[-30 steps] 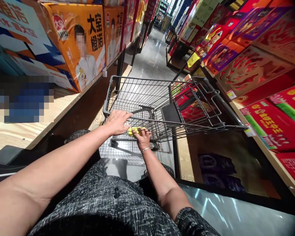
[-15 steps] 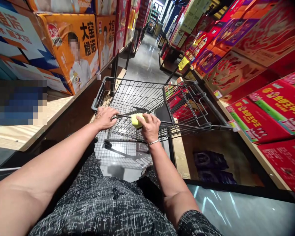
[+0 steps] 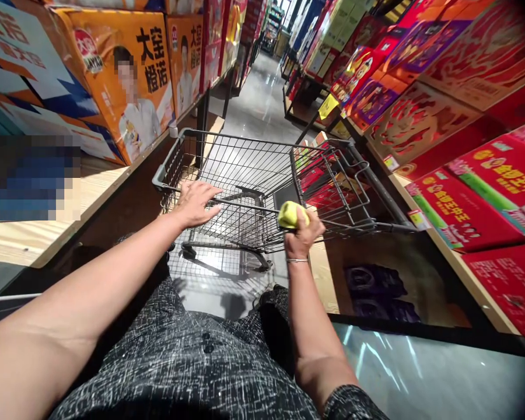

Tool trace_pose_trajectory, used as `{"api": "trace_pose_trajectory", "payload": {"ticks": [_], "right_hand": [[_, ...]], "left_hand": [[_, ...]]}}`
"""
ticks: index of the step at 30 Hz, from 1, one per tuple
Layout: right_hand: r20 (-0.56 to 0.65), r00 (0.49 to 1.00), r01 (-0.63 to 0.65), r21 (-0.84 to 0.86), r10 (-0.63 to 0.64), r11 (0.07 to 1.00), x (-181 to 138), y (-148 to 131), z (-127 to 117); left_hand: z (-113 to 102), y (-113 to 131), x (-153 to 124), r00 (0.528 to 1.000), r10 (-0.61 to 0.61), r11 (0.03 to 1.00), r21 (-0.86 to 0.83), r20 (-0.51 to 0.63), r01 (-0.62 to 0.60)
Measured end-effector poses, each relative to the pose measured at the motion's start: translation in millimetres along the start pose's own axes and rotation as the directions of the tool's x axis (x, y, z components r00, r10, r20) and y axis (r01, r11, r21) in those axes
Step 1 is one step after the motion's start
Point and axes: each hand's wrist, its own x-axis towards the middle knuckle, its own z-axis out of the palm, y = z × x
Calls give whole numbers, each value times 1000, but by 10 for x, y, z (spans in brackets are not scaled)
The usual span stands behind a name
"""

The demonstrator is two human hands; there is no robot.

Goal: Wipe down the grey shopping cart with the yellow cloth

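Observation:
A dark wire shopping cart (image 3: 254, 140) stands sideways in front of me, its handle end to the right. My left hand (image 3: 196, 203) lies over the near top rail close to the left corner, its fingers stretched out and apart. My right hand (image 3: 306, 230) grips a yellow sponge (image 3: 291, 214), holding it at the same rail, farther right. The sponge's lower side and my fingertips on it are partly hidden and slightly blurred. Whether it presses on the rail, I cannot tell.
Orange drink cartons (image 3: 118, 81) are stacked on a wooden shelf (image 3: 30, 239) to the left. Red gift boxes (image 3: 485, 181) fill the right-hand shelf, with dark purple packs (image 3: 376, 286) below. Beyond the cart, an aisle floor (image 3: 256, 99) runs away between displays.
My right hand has moved right along the rail with the sponge. My left hand has shifted slightly right and up, its fingers spreading. The cart's left end sits slightly farther left.

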Motion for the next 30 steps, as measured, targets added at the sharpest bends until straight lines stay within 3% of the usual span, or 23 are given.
{"api": "trace_pose_trajectory", "payload": {"ticks": [3,5,7,9,11,13,16,19,21,23,25,27,30], "right_hand": [[132,977,155,101,-168,983,-320,-453,352],[260,942,187,123,-214,975,-568,-655,558],[420,865,231,150,-274,961,-824,-766,736],[550,757,289,203,-353,936,-1053,-822,889],[607,674,335,256,-420,907,-1220,-864,1011],[607,646,364,287,-462,886,-1304,-902,1083],[573,660,389,292,-486,873,-1260,-891,1046],[529,705,394,262,-473,881,-1022,-696,798],[441,797,358,203,-412,911,-775,-480,548],[272,920,258,117,-281,959,-514,-267,306],[107,985,129,59,-135,990,-333,-135,155],[73,995,61,42,-64,997,-316,-130,151],[251,959,121,62,-133,991,-615,-329,402]], "left_hand": [[39,103,40,994,25,999,-42,108,-20],[55,100,44,994,23,998,-62,105,-17],[64,78,36,997,16,997,-76,69,-11],[70,65,26,999,3,997,-83,50,1],[74,65,19,999,-2,996,-84,44,6],[75,64,16,999,4,996,-86,43,0],[69,34,21,999,22,995,-95,40,-18],[54,-34,34,1000,21,995,-94,21,-18],[40,-90,46,1000,0,996,-93,7,0],[22,-148,59,1000,-27,996,-89,3,27],[1,-203,75,998,-57,995,-78,4,57],[-17,-255,92,996,-89,994,-60,10,89],[-33,-325,121,992,-124,991,-42,17,125]]}}
